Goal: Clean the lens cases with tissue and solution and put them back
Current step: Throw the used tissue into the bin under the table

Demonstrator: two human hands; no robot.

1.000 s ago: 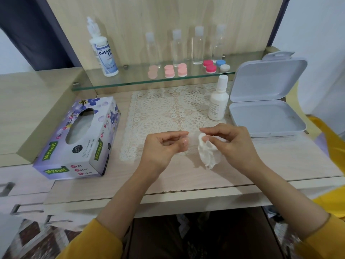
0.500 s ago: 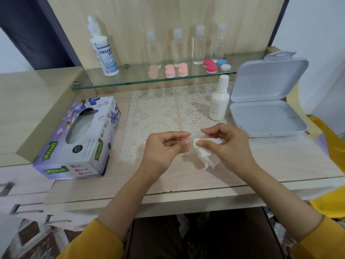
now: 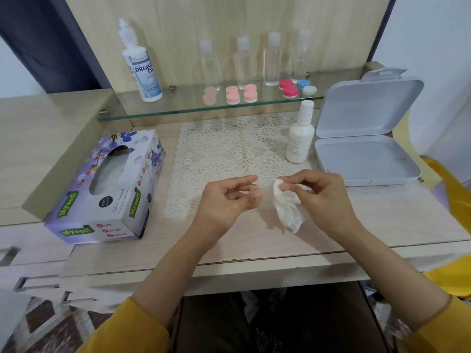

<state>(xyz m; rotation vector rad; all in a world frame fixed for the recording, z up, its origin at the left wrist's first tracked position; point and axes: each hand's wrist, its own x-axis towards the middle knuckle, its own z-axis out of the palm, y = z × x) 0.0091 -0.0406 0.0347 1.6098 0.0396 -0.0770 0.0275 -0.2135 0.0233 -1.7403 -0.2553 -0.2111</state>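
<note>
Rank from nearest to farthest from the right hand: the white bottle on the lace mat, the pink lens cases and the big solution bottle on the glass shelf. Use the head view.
1. White bottle, on the lace mat just behind the right hand gripping the tissue.
2. Pink lens cases, mid glass shelf, farther back and left.
3. Big solution bottle, left end of that shelf.

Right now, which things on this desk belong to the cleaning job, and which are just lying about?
In the job: crumpled white tissue pinched in the right hand; small white solution bottle; pink, red and blue round lens cases on the glass shelf; purple floral tissue box.
Lying about: four clear plastic bottles; open grey hinged box; cream lace mat.
</note>
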